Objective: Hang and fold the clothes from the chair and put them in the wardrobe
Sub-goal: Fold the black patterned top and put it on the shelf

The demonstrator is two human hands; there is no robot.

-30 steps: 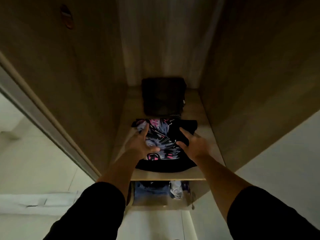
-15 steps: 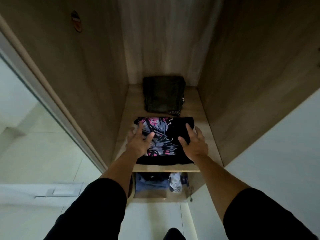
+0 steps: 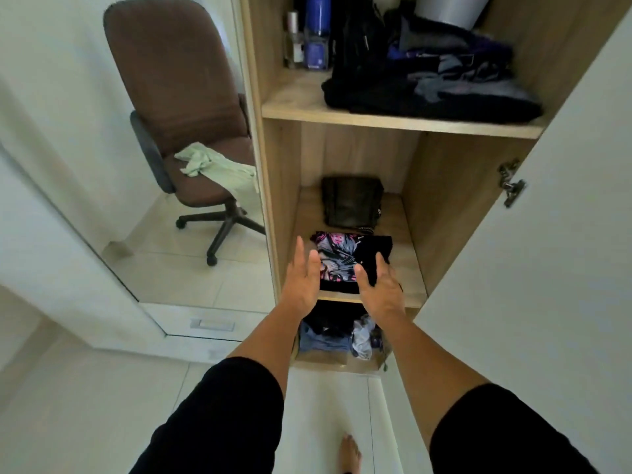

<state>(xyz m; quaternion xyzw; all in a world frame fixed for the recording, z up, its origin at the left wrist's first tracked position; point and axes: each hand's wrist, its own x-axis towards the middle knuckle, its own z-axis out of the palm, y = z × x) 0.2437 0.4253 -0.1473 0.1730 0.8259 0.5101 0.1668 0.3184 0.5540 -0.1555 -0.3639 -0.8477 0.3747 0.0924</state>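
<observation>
The folded black printed T-shirt point(image 3: 349, 263) lies flat at the front of the wardrobe's middle shelf point(image 3: 408, 268), its near edge close to the shelf lip. Behind it, nearly touching, sits a folded dark garment point(image 3: 352, 206) toward the back wall. A second ago both hands pressed down on the shirt; now they have lifted off and drawn back toward the shelf edge. The left hand point(image 3: 302, 277) hovers at the shirt's left side, fingers spread and holding nothing. The right hand point(image 3: 379, 285) hovers over the shirt's near right corner, likewise spread and empty. The view has also pulled back, from deep inside the compartment to outside it, so the chair and the upper shelf now show.

Bare shelf runs along the shirt's right side up to the right wall; on the left the gap to the side panel is narrow. The compartment below point(image 3: 337, 340) holds crumpled blue, black and white clothes. The upper shelf point(image 3: 297, 100) carries a heap of dark clothes point(image 3: 431, 87) and some bottles point(image 3: 309, 35). The wardrobe door point(image 3: 547, 268) stands open on the right, its hinge point(image 3: 511, 188) exposed. To the left, the brown office chair point(image 3: 184, 107) stands on open tiled floor, well apart from the hands, with a pale green garment point(image 3: 219, 167) draped across its seat and hanging over the front edge.
</observation>
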